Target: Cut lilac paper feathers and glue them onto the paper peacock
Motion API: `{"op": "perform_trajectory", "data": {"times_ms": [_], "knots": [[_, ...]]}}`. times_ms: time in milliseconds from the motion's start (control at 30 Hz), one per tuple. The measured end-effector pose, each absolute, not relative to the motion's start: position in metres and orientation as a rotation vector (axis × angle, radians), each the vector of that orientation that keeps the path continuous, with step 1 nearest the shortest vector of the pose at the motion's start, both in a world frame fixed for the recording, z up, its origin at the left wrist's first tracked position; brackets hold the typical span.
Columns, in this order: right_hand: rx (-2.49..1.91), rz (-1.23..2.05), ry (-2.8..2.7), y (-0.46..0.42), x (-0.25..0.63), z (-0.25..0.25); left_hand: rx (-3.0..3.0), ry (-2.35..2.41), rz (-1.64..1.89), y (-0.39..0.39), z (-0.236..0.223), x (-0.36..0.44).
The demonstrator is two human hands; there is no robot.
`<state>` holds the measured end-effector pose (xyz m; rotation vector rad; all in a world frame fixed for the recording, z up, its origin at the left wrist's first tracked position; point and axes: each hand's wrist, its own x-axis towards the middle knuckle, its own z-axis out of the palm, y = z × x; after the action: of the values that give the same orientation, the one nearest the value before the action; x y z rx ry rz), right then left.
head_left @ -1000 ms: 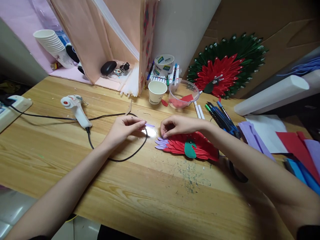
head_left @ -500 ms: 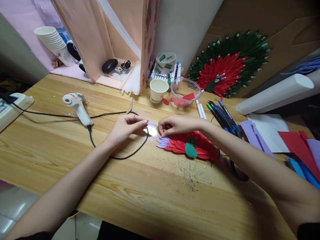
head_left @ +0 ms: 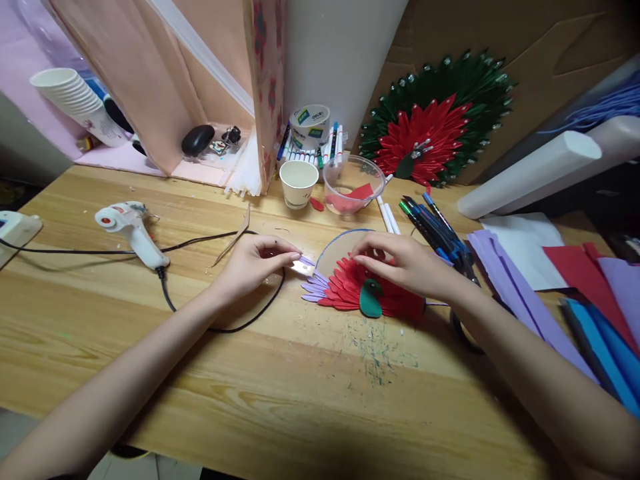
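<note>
My left hand pinches a thin purple paper petal between thumb and forefinger, just left of a paper peacock. The peacock has layered red petals, a few purple petals along its left edge and a green bird-shaped piece at its lower middle. Behind the petals shows a round cardboard backing with a blue rim. Over the upper red petals hovers my right hand, fingers curved and slightly apart, nothing visible in them. It hides part of the craft.
A white glue gun with a looping black cord lies left. Behind stand a paper cup, a clear bowl with red scraps and a tape roll. Pens and purple paper lie right; a red-green wreath-like craft leans behind.
My right hand has lifted off the purple petals and moved right over the red ones. The round backing now shows. My left hand keeps the purple petal, closer to the craft. The view has shifted.
</note>
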<state>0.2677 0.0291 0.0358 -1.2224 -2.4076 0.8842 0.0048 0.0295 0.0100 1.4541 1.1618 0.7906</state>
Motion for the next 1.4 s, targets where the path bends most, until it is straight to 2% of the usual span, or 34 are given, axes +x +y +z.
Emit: {"op": "perform_trajectory", "data": {"times_ms": [200, 467, 600, 833, 1000, 1400], "knots": [[-1.149, 0.932, -2.228, -0.006, 0.294, 0.009, 1.357, 1.060, 0.692, 0.047, 0.004, 0.021], [-1.000, 0.724, -2.069, -0.019, 0.300, -0.007, 1.328, 1.066, 0.604, 0.052, -0.005, 0.029], [-1.015, 0.717, -2.088, -0.019, 0.297, -0.005, 1.339, 1.129, 0.587, 0.051, -0.006, 0.029], [-1.293, 0.766, -2.226, -0.009, 0.271, 0.009, 1.372, 1.139, 0.552, 0.051, -0.004, 0.032], [-1.245, 0.743, -2.407, 0.011, 0.248, 0.012, 1.364, 1.157, 0.587, 0.051, 0.000, 0.032], [-1.025, 1.034, -2.580, 0.043, 0.246, 0.010, 1.353, 1.124, 0.639, 0.051, -0.008, 0.024]]}}
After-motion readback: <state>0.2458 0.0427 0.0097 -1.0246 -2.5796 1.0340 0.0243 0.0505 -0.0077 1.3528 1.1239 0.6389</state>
